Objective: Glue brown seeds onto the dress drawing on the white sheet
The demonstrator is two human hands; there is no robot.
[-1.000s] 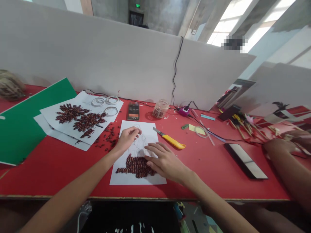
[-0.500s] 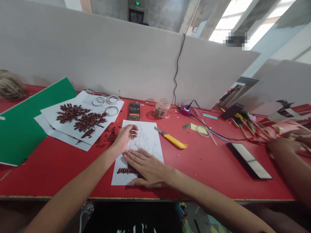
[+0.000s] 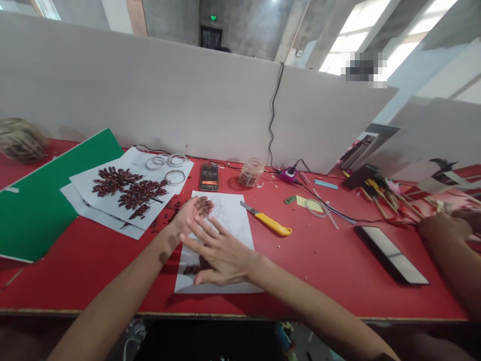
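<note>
A white sheet (image 3: pixel 240 215) with a pencil drawing lies in front of me, and rows of dark brown seeds (image 3: pixel 192 269) sit on its lower part. Over the seeds hovers my right hand (image 3: pixel 221 253), fingers spread, partly hiding them. My left hand (image 3: pixel 191 213) is at the sheet's upper left, palm turned up and fingers loosely curved, with nothing visible in it. The right fingertips overlap the left palm in view; whether they touch I cannot tell. Loose seeds (image 3: pixel 157 221) are scattered left of the sheet. To its right lies a yellow utility knife (image 3: pixel 273 223).
Seed-covered pictures (image 3: pixel 141 198) and tape rings (image 3: pixel 175 177) lie at left on a green board (image 3: pixel 33 220). Behind the sheet are a phone (image 3: pixel 209 176) and a jar of seeds (image 3: pixel 251 173). At right are a black-edged device (image 3: pixel 389 254) and another person's arm (image 3: pixel 447 238).
My right hand has lifted off the seed rows and spread its fingers, moving toward my left hand. The left hand has turned its palm further up. The view has shifted slightly.
</note>
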